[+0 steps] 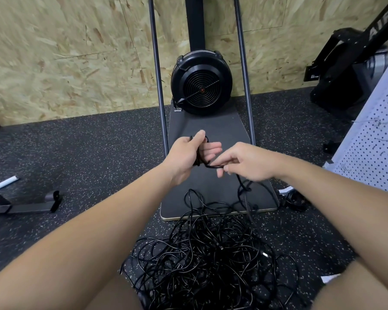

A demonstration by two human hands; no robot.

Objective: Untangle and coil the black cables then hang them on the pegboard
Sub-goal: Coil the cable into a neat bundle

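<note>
A big tangle of black cables [213,260] lies on the speckled floor in front of my knees. My left hand [188,155] holds a small coil of black cable [199,153] wound round its palm, thumb up on top. Just right of it, my right hand [244,162] pinches the same cable [215,166] between thumb and fingers. From there the strand drops down into the tangle. The white pegboard [372,139] leans at the right edge, with a few wire hooks on it.
A black fan machine [201,81] stands on a dark platform [220,130] between two upright metal bars, against a chipboard wall. A second small black cable bundle [295,199] lies by the pegboard's foot. A black metal frame foot [27,204] lies left.
</note>
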